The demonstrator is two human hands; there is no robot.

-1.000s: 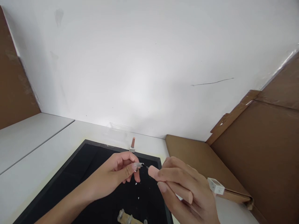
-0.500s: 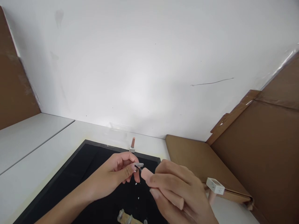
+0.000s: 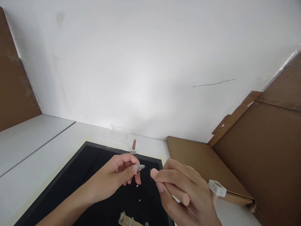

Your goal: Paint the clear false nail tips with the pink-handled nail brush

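Between thumb and fingers, my left hand [image 3: 124, 169] pinches a pale, see-through false nail [image 3: 139, 167], its tip pointing right. My right hand [image 3: 185, 188] grips a nail polish brush by its peach-pink handle [image 3: 183, 198]. The thin dark brush end points left and lies just right of the false nail, with a small gap; its bristles are too faint to make out well. A nail polish bottle [image 3: 133, 150] with a pink cap stands at the far edge of the black mat. Another white, square-based bottle [image 3: 217, 187] lies partly hidden behind my right hand.
Beneath my hands spreads a black mat [image 3: 77, 175] with small white bits on it. A tan strip [image 3: 129, 220] bearing several clear pieces lies at the front. At right is a flat cardboard box [image 3: 192, 153]; cardboard walls [image 3: 265, 141] and a white wall [image 3: 141, 62] enclose the table.
My right hand has drawn the brush back to the right, off the false nail. My left hand has stayed in place, still pinching the nail.
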